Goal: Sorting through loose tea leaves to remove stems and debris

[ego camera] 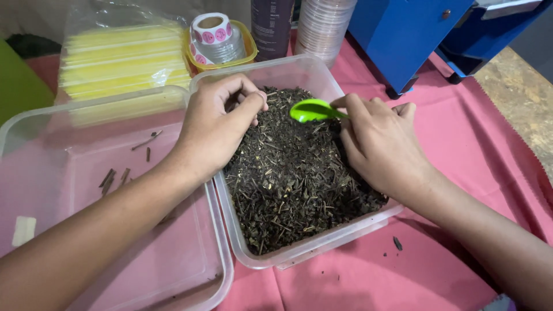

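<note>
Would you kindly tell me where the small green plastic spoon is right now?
The small green plastic spoon is in the right hand, its bowl over the dark dried leaves near the far end of the clear plastic tub, beside the left hand.

The handle of the green plastic spoon (311, 109) disappears inside the curled fingers of the right hand (377, 144), so only its bowl shows. The left hand (216, 124) pinches its fingertips together over the dried tea leaves (288, 178), and whatever it grips is too small to tell. Both forearms run off the lower edge. The stack of clear cups (322, 23) and the dark canister (272, 26) are cut off at the top (as is the blue machine (403, 34)). The markings on the sticker roll (212, 31) are too small to tell.
</note>
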